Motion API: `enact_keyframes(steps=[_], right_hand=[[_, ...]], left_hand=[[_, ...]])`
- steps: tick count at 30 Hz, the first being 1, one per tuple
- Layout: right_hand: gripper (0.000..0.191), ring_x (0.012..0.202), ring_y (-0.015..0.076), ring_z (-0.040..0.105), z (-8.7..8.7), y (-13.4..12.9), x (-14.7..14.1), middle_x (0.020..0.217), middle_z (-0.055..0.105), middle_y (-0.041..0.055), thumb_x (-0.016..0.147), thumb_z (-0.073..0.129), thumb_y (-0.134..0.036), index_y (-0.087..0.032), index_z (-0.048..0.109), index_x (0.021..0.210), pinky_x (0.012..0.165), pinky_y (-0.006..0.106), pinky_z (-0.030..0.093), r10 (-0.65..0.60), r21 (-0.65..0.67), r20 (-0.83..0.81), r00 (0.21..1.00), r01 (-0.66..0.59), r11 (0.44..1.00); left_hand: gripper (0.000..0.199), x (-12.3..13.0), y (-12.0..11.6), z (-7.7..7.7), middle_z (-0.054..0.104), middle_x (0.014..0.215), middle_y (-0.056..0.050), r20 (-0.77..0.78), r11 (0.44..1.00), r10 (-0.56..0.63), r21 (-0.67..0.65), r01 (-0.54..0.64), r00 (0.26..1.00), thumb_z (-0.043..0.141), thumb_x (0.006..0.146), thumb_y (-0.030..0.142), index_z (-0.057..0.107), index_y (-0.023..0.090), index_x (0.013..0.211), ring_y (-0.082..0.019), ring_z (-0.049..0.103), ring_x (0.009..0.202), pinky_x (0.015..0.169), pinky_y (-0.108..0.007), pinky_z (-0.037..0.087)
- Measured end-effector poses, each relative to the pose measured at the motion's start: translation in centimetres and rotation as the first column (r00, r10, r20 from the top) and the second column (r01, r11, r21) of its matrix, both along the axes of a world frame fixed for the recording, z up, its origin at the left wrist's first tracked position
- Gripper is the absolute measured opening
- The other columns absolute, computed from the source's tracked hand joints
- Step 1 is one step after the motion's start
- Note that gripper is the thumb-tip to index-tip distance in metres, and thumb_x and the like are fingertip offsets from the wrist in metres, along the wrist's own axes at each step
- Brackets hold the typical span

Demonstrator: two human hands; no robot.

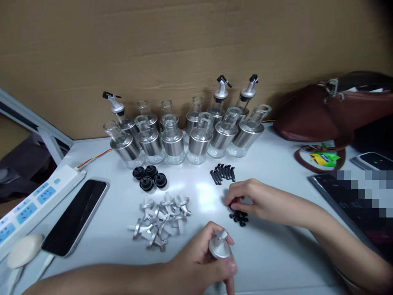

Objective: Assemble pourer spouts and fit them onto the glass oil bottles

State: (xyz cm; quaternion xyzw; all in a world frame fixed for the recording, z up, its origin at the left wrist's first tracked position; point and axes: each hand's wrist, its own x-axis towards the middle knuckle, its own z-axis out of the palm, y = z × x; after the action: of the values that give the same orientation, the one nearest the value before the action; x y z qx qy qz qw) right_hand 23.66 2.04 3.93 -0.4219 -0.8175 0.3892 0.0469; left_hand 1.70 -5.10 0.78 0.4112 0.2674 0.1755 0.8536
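My left hand point(208, 262) grips a silver spout point(220, 245) near the table's front edge. My right hand point(245, 196) has its fingertips pinched at the upper edge of a pile of small black caps point(241, 219); what lies between them is too small to tell. Just behind it lie several thin black sticks point(223, 173). To the left, more silver spouts point(162, 223) are heaped, with black stoppers point(147, 183) behind them. Glass bottles with steel bands point(173, 141) stand in rows at the back, some topped with a silver and black pourer point(221, 92).
On the left are a power strip point(27, 211), a phone point(76, 217) and a white round device point(25, 250). A brown bag point(313, 110), a green and yellow packet point(325, 159) and a dark tablet-like device point(344, 205) lie right. Cardboard point(172, 45) stands behind.
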Motion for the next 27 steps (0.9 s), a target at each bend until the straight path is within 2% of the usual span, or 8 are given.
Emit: enact_keyframes(steps=[8, 18, 27], right_hand=[[0.015, 0.075, 0.0164, 0.063, 0.22, -0.10, 0.05, 0.085, 0.069, 0.0044, 0.086, 0.053, -0.015, -0.018, 0.069, 0.085, 0.073, 0.029, 0.047, 0.033, -0.033, -0.013, 0.999, -0.033, 0.999], [0.013, 0.074, 0.0155, 0.061, 0.04, -0.08, 0.05, 0.084, 0.068, 0.0032, 0.084, 0.054, -0.014, -0.018, 0.066, 0.084, 0.070, 0.028, 0.046, 0.017, -0.028, -0.013, 1.000, -0.017, 0.999], [0.016, 0.078, 0.0160, 0.063, 0.26, -0.16, 0.03, 0.087, 0.069, 0.0035, 0.083, 0.053, -0.010, -0.018, 0.067, 0.085, 0.075, 0.028, 0.047, 0.029, -0.052, -0.028, 0.999, -0.030, 0.998]], left_hand=[[0.043, -0.05, 0.05, 0.20, 0.048, 0.071, 0.006, 0.008, 1.000, -0.002, 0.002, 0.002, 1.000, 0.063, 0.081, 0.050, 0.037, 0.018, 0.096, -0.007, 0.049, 0.057, 0.064, -0.027, 0.032], [0.040, -0.11, 0.05, 0.25, 0.047, 0.071, 0.006, 0.007, 1.000, -0.005, -0.004, 0.005, 1.000, 0.063, 0.082, 0.047, 0.037, 0.019, 0.095, -0.007, 0.050, 0.058, 0.066, -0.027, 0.033], [0.041, -0.03, 0.04, 0.12, 0.048, 0.070, 0.006, 0.015, 1.000, 0.007, -0.010, -0.006, 1.000, 0.063, 0.082, 0.047, 0.038, 0.019, 0.095, -0.006, 0.051, 0.057, 0.066, -0.027, 0.034]])
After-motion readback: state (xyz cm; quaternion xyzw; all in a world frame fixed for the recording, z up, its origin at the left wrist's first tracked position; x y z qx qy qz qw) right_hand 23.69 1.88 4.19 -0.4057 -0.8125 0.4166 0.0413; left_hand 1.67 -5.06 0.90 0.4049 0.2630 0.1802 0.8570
